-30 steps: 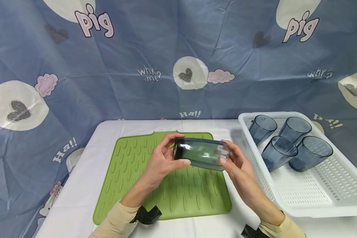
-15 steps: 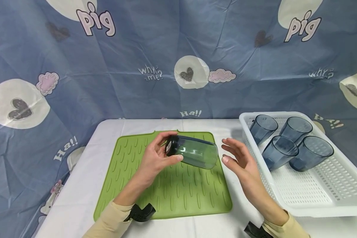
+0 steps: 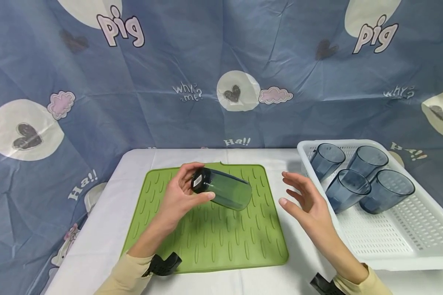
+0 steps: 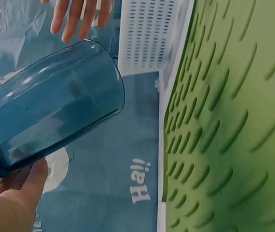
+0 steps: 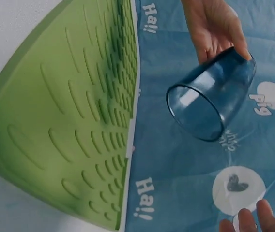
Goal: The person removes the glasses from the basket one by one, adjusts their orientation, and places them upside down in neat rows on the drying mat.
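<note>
My left hand [image 3: 179,196] grips a blue-tinted drinking glass [image 3: 227,189] round its base, thumb in front and fingers behind. The glass lies tilted on its side above a green ridged drying mat [image 3: 221,241], its mouth pointing right and a little down. A small white label shows on its dark base. In the right wrist view the rim of the glass [image 5: 195,113] faces the camera, with nothing inside. My right hand [image 3: 310,209] hovers between the mat and the basket, fingers spread and loosely bent, holding nothing.
A white perforated plastic basket [image 3: 376,262] stands on the right of the white-covered table [image 3: 85,246]. Several similar blue glasses [image 3: 348,188] lean in its back left part. Behind the table hangs a blue printed curtain [image 3: 177,49].
My right hand has let go of the glass's rim end and drawn back right. The left hand has carried the glass leftward, tipping its mouth slightly lower.
</note>
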Action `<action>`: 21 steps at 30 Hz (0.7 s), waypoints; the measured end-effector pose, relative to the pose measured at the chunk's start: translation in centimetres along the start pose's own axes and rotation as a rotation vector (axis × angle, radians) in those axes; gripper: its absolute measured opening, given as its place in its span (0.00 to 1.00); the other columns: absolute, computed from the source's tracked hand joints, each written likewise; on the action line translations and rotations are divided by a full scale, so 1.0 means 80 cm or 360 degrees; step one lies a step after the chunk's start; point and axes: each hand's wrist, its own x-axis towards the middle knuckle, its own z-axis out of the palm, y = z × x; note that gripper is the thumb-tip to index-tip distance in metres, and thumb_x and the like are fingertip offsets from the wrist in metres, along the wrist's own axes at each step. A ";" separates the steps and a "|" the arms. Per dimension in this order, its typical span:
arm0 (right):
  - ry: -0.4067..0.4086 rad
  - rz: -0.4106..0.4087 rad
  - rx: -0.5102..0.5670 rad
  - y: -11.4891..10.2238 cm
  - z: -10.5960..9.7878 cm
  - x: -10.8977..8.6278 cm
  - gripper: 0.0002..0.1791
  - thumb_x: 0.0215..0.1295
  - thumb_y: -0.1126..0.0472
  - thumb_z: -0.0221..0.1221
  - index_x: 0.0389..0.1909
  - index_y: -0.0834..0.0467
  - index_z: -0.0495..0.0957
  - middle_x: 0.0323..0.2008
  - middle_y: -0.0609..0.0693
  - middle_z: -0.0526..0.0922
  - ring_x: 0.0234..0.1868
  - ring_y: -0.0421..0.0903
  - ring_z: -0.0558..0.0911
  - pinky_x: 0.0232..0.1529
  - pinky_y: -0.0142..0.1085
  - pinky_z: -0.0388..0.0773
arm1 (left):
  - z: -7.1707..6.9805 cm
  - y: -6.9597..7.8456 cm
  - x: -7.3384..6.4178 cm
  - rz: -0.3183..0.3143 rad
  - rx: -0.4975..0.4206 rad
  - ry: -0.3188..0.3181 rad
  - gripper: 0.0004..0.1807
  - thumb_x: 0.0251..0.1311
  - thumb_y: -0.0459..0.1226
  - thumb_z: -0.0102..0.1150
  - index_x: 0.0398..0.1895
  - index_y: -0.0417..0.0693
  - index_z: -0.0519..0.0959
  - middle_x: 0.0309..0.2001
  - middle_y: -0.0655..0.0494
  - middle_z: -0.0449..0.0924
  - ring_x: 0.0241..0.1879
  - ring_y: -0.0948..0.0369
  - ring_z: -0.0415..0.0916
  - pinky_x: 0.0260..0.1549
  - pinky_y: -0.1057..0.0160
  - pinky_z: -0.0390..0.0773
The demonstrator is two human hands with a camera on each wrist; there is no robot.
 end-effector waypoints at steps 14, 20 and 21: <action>-0.0014 0.0015 -0.0075 0.002 -0.020 -0.004 0.30 0.62 0.78 0.58 0.66 0.68 0.65 0.65 0.60 0.69 0.66 0.55 0.67 0.64 0.37 0.67 | -0.033 0.009 -0.002 -0.0009 0.0110 0.0176 0.39 0.44 0.21 0.72 0.61 0.41 0.66 0.57 0.50 0.76 0.56 0.58 0.75 0.55 0.66 0.75; -0.0006 0.0027 -0.0069 0.000 -0.022 -0.006 0.30 0.62 0.79 0.58 0.66 0.68 0.64 0.65 0.61 0.68 0.66 0.55 0.67 0.64 0.37 0.67 | -0.049 0.010 -0.005 -0.0048 0.0141 0.0251 0.36 0.48 0.22 0.71 0.60 0.43 0.66 0.55 0.52 0.77 0.56 0.59 0.75 0.54 0.67 0.75; -0.0006 0.0030 -0.0070 0.000 -0.022 -0.006 0.30 0.62 0.79 0.58 0.66 0.68 0.64 0.65 0.62 0.68 0.67 0.55 0.67 0.64 0.37 0.67 | -0.052 0.009 -0.006 -0.0051 0.0141 0.0261 0.36 0.48 0.23 0.71 0.60 0.43 0.65 0.55 0.52 0.77 0.56 0.59 0.75 0.56 0.66 0.74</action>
